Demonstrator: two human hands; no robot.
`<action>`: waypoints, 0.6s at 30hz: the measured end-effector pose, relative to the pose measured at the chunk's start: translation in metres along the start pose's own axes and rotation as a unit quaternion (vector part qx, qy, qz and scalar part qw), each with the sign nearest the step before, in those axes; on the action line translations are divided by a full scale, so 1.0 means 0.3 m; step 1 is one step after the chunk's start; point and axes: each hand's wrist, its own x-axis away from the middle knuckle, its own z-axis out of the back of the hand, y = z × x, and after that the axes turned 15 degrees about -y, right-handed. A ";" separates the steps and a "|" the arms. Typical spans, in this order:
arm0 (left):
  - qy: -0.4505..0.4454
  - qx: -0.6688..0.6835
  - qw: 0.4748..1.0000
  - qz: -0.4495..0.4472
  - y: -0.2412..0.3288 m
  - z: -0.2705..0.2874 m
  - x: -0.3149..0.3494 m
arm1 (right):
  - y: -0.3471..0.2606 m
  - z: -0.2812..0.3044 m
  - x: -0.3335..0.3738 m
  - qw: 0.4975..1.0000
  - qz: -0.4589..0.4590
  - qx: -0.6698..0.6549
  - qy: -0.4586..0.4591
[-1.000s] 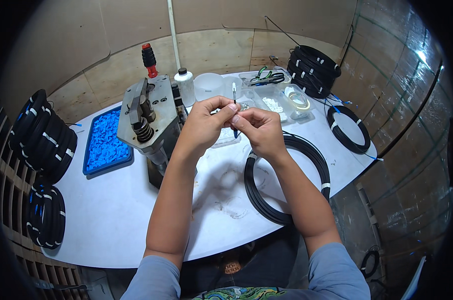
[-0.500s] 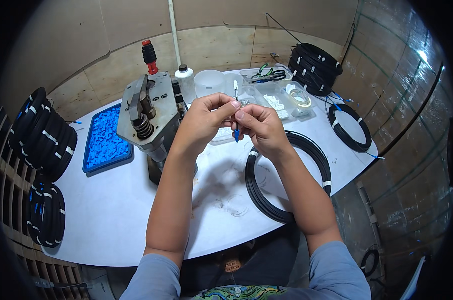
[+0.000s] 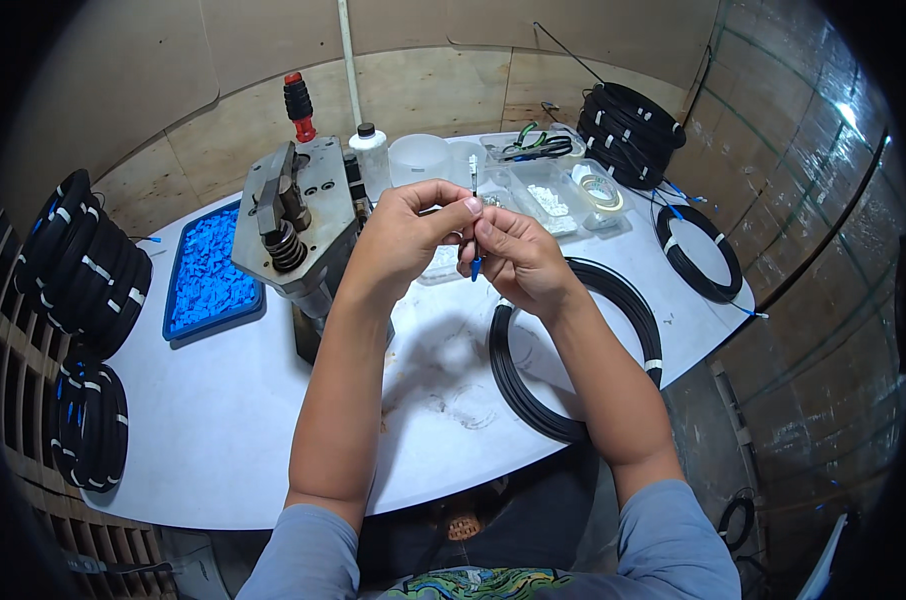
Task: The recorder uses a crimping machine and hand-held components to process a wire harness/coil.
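My left hand (image 3: 405, 238) and my right hand (image 3: 529, 262) meet above the middle of the table, both closed in a pinch. Between their fingertips they hold a slim black cable end (image 3: 475, 188) upright. A white tip (image 3: 474, 163) tops it, and a blue connector (image 3: 476, 269) pokes out below the fingers. Whether these belong to one piece or two is hidden by the fingers. Beneath my right forearm lies a coil of black cable (image 3: 507, 372) bound with white ties.
A metal press (image 3: 318, 215) with a red and black handle stands left of my hands, beside a blue tray (image 3: 175, 343) of small blue parts. Behind are a white bottle (image 3: 370, 160) and clear containers (image 3: 513, 192). More cable coils stand at left (image 3: 83, 265) and right (image 3: 628, 135).
The hands keep their pinch on the cable end, with only a slight shift of the fingers. The whole view has moved a little.
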 end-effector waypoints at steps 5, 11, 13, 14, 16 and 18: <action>-0.010 -0.012 1.000 0.003 -0.017 0.013 -0.009 | -0.006 -0.001 0.003 1.000 -0.005 0.025 -0.002; -0.008 -0.015 1.000 0.009 -0.020 0.014 -0.010 | -0.009 -0.007 0.001 1.000 -0.014 0.022 0.014; -0.006 -0.024 1.000 0.007 -0.020 0.012 -0.011 | -0.014 -0.011 0.001 1.000 -0.014 0.021 0.014; -0.009 -0.019 1.000 0.011 -0.016 0.011 -0.011 | -0.015 -0.012 0.001 1.000 -0.014 0.018 0.013; -0.012 -0.014 1.000 0.015 -0.015 0.012 -0.010 | -0.012 -0.017 -0.003 0.999 -0.017 0.021 0.027; -0.008 -0.020 1.000 0.010 -0.019 0.014 -0.009 | -0.009 -0.019 -0.004 0.999 -0.020 0.024 0.041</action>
